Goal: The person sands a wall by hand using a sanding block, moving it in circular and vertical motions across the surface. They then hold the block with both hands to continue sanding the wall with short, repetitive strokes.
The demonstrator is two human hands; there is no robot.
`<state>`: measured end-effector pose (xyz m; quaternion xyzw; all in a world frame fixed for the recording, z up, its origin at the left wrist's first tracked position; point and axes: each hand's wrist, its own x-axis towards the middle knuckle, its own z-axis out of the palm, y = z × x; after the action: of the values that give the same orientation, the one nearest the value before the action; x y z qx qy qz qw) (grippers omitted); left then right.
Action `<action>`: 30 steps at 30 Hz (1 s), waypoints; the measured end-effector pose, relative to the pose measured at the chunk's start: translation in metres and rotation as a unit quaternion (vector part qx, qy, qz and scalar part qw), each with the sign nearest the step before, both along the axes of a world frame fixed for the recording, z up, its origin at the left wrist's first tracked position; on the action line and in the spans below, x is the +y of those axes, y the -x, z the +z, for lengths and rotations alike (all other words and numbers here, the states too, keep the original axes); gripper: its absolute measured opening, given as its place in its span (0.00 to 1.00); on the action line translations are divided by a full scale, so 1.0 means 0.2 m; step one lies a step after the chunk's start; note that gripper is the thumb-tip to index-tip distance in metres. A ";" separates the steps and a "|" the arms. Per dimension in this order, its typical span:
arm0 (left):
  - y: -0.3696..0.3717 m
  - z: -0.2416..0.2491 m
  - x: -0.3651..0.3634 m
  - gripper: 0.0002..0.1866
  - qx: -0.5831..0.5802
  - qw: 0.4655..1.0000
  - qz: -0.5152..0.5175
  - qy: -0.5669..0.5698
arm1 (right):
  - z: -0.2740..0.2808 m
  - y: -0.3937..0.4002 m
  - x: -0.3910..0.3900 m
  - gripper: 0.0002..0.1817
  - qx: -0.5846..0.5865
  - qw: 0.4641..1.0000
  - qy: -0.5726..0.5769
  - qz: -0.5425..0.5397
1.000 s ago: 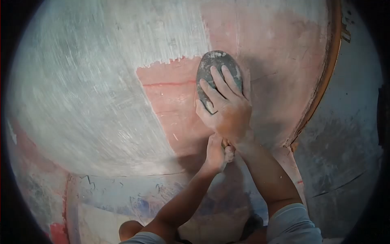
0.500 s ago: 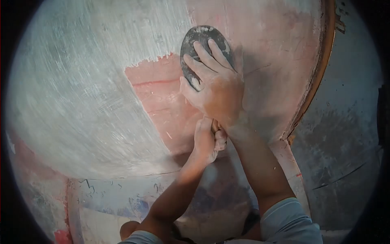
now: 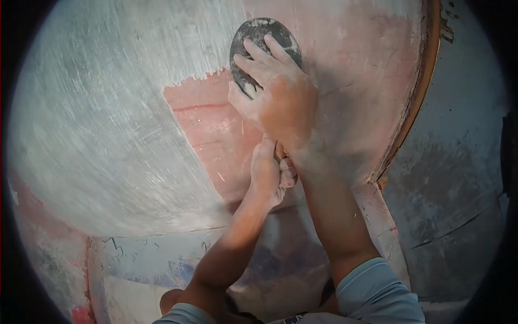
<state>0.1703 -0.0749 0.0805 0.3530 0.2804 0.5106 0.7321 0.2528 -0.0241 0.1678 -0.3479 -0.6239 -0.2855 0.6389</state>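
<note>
My right hand [image 3: 286, 97] lies over a dark, dust-covered oval sanding pad [image 3: 264, 29], with fingers spread across its top and the thumb along its left edge. The pad rests against a curved surface, where a pinkish-red patch [image 3: 208, 121] borders a whitish, streaked area [image 3: 108, 119]. Just below the right wrist, my left hand [image 3: 270, 170] is closed in a fist. Whatever its fingers wrap around is mostly hidden; a small brownish bit shows at the top of the fist. White dust coats both hands.
A brown raised edge [image 3: 418, 102] curves down the right side of the surface. Beyond it stands a grey, stained panel [image 3: 448, 178]. Below the curved surface is a lower light-coloured panel [image 3: 151, 256] with bluish marks and a seam above it.
Both hands and the oval sanding pad have shifted up and slightly left across the surface. Their hold looks the same.
</note>
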 end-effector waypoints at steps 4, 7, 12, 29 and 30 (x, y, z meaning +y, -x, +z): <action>-0.04 0.04 -0.04 0.23 -0.018 1.000 0.010 0.003 | 0.03 0.00 -0.02 0.17 -0.012 1.000 0.013 -0.003; 0.01 0.16 0.03 0.22 0.000 1.000 -0.016 0.023 | 0.16 -0.01 0.03 0.17 -0.019 1.000 -0.024 0.002; 0.02 0.17 0.08 0.22 -0.010 0.998 -0.048 -0.035 | 0.15 0.02 0.10 0.16 0.013 0.997 -0.080 0.004; 0.00 0.14 0.01 0.23 0.006 1.000 0.001 -0.013 | 0.10 0.02 0.06 0.16 0.029 0.999 -0.025 0.024; -0.02 0.10 -0.04 0.23 0.024 0.999 0.029 -0.007 | 0.03 0.02 0.05 0.17 0.026 0.999 -0.023 0.029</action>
<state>0.1734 -0.0824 0.1008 0.3616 0.3046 0.5251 0.7076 0.2495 -0.0138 0.1741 -0.3223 -0.6104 -0.2721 0.6704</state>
